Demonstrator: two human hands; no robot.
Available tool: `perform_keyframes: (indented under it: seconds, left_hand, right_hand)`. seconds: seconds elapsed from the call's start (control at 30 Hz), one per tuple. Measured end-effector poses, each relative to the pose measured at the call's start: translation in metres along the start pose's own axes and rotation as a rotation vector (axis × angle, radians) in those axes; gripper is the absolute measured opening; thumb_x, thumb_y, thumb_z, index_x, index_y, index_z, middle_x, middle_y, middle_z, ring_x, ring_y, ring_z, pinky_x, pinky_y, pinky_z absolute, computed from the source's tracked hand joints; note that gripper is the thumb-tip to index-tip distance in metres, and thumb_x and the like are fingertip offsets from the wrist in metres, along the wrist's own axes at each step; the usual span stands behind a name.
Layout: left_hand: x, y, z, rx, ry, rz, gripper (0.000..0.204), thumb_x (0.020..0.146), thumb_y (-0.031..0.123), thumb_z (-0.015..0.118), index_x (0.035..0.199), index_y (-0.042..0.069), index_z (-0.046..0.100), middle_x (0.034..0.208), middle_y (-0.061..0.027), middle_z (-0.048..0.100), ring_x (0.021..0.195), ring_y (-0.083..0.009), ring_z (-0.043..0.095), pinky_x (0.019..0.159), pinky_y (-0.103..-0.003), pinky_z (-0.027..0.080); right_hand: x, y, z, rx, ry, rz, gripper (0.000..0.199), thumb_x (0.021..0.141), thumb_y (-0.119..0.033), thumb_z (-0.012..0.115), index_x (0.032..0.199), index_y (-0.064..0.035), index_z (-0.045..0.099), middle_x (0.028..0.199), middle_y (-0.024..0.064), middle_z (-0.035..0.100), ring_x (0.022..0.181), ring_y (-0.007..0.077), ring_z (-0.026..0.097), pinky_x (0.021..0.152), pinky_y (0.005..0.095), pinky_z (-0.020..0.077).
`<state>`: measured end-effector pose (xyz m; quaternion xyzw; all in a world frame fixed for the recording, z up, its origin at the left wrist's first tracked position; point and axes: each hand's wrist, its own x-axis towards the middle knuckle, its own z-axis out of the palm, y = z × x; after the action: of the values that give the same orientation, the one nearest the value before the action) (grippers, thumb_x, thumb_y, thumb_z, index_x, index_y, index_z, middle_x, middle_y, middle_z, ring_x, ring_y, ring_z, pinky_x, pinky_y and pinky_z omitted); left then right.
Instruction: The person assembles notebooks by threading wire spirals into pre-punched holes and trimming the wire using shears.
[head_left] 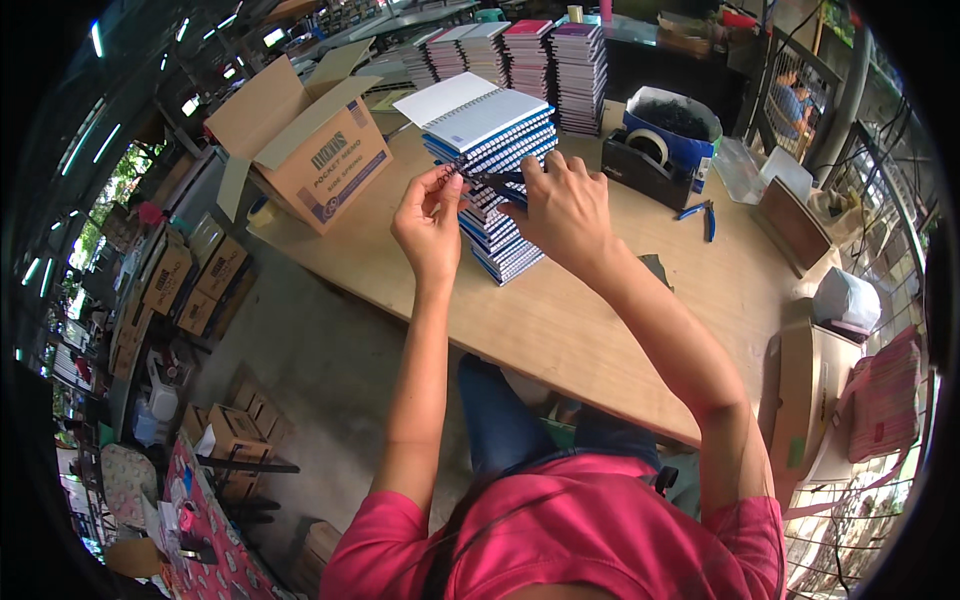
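Note:
My left hand (pixel 428 228) pinches a short dark wire coil (pixel 452 176) between thumb and fingers, in front of a tall stack of spiral notebooks (pixel 512 255). Dark-jawed pliers (pixel 496 180) reach the coil from the right. My right hand (pixel 568 208) is closed around their handles, which it mostly hides. On top of the stack a notebook (pixel 492 116) lies with its white cover turned back. The notebooks below it show blue and white edges. Whether the coil is joined to a notebook, I cannot tell.
An open cardboard box (pixel 345 165) stands left of the stack. At right are a tape dispenser (pixel 640 160), a blue container (pixel 703 135) of dark coils, and blue-handled pliers (pixel 711 220). More notebook stacks (pixel 580 80) rise behind. A brown box (pixel 800 380) sits beside the table's right end.

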<state>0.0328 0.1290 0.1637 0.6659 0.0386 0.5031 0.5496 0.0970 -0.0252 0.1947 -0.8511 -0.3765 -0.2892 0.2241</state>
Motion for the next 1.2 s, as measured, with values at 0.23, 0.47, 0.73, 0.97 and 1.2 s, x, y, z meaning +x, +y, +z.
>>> perform_keyframes:
  seconds: [0.23,0.47,0.73,0.97,1.2]
  left_hand:
    - [-0.001,0.001,0.003,-0.009,0.003,0.012,0.019,0.094,0.007,0.065,0.108,-0.006,0.064,0.095,-0.0092,0.069,0.081,-0.0143,0.069,0.069,-0.026,0.059]
    - [0.000,0.003,0.001,-0.016,0.038,0.002,0.016,0.093,0.004,0.066,0.106,-0.007,0.065,0.093,-0.0105,0.069,0.080,-0.0141,0.068,0.068,-0.027,0.059]
    - [0.000,0.004,0.003,0.014,0.014,-0.005,0.020,0.094,0.005,0.066,0.109,-0.007,0.064,0.096,-0.0105,0.069,0.081,-0.0151,0.069,0.071,-0.027,0.059]
    - [0.000,0.003,-0.004,-0.007,0.039,0.008,0.020,0.093,0.002,0.065,0.112,-0.005,0.065,0.096,-0.0109,0.069,0.079,-0.0136,0.068,0.068,-0.027,0.059]
    - [0.004,0.010,-0.007,0.137,-0.049,0.096,0.023,0.093,0.003,0.065,0.116,0.002,0.069,0.094,-0.0070,0.069,0.076,-0.0104,0.066,0.065,-0.024,0.056]
  right_hand:
    - [0.010,0.018,0.018,0.100,-0.107,-0.029,0.029,0.078,-0.029,0.073,0.081,-0.0032,0.060,0.085,0.0188,0.067,0.076,0.0360,0.069,0.061,0.0493,0.0527]
    - [0.004,0.003,-0.008,0.008,0.049,0.001,0.048,0.072,-0.042,0.081,0.099,-0.0055,0.064,0.094,0.0093,0.065,0.092,0.0291,0.065,0.070,0.0476,0.0505]
    - [0.016,0.002,0.002,0.051,-0.130,0.000,0.044,0.074,-0.039,0.079,0.094,-0.0027,0.064,0.095,0.0144,0.066,0.091,0.0317,0.066,0.070,0.0488,0.0511]
    - [0.006,0.002,-0.011,0.085,0.013,0.007,0.044,0.074,-0.040,0.079,0.093,-0.0030,0.065,0.095,0.0142,0.066,0.089,0.0329,0.066,0.069,0.0498,0.0512]
    - [0.011,0.004,-0.013,0.009,0.070,-0.013,0.048,0.072,-0.041,0.081,0.096,-0.0028,0.065,0.100,0.0144,0.065,0.097,0.0323,0.063,0.072,0.0494,0.0503]
